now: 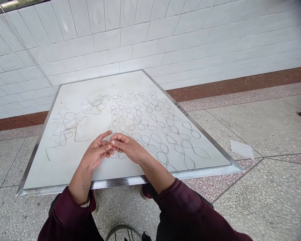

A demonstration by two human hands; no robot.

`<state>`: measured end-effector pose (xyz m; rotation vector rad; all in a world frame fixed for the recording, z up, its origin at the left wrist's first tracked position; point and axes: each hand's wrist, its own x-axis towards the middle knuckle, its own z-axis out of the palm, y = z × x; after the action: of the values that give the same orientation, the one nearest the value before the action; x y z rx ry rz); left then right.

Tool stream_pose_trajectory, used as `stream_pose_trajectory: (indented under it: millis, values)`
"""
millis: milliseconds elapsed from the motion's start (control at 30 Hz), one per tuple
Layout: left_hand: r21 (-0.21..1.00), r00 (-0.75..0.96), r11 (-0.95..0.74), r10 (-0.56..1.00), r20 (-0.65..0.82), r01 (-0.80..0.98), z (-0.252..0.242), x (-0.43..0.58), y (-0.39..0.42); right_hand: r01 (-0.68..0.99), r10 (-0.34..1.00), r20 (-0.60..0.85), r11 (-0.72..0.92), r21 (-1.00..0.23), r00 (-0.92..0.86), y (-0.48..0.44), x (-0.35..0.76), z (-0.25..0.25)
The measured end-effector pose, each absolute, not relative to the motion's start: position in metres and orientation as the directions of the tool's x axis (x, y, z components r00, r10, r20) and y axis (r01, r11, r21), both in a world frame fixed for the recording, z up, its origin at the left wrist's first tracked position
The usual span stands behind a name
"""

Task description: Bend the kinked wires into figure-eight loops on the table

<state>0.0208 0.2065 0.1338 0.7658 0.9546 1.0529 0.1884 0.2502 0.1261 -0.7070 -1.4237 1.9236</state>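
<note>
Above the near middle of the white, rectangular, metal-edged table (62, 174), the left hand (98, 151) and right hand (125, 146) meet, fingertips drawn together, whether pinching anything cannot be told, while thin dark figure-eight wire loops (141, 124) lie rightward and thin dark bent wire lengths (70, 129) leftward.

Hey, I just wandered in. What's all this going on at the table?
A person in dark maroon sleeves has their left hand and right hand fingertip to fingertip over a white table with a shiny metal edge; whatever is between their fingers is too fine to make out. Many thin, dark, wire-like figure-eight loops lie mostly toward the right, while loose, bent, dark wire-like strands lie scattered and tangled on the left.
</note>
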Motion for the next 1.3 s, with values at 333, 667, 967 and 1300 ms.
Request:
stream_pose_trajectory:
  millis: [333, 667, 967, 1300]
  values:
    - [0.898, 0.102, 0.179, 0.983, -0.15, -0.401, 0.13, 0.026, 0.205, -0.255, 0.892, -0.074, -0.206, -0.945, -0.447, 0.252, 0.185, 0.124]
    - [0.911, -0.234, 0.011, 0.965, -0.117, -0.412, 0.116, 0.052, 0.205, -0.241, 0.942, 0.026, -0.059, -0.969, -0.335, 0.247, 0.177, 0.118]
    - [0.948, -0.372, -0.105, 0.928, -0.016, -0.3, 0.115, 0.047, 0.204, -0.153, 0.907, 0.078, 0.015, -0.988, -0.414, 0.246, 0.176, 0.115]
    - [0.959, -0.402, -0.099, 0.915, -0.017, -0.264, 0.116, 0.042, 0.203, -0.224, 0.932, 0.01, -0.077, -0.971, -0.363, 0.248, 0.175, 0.107]
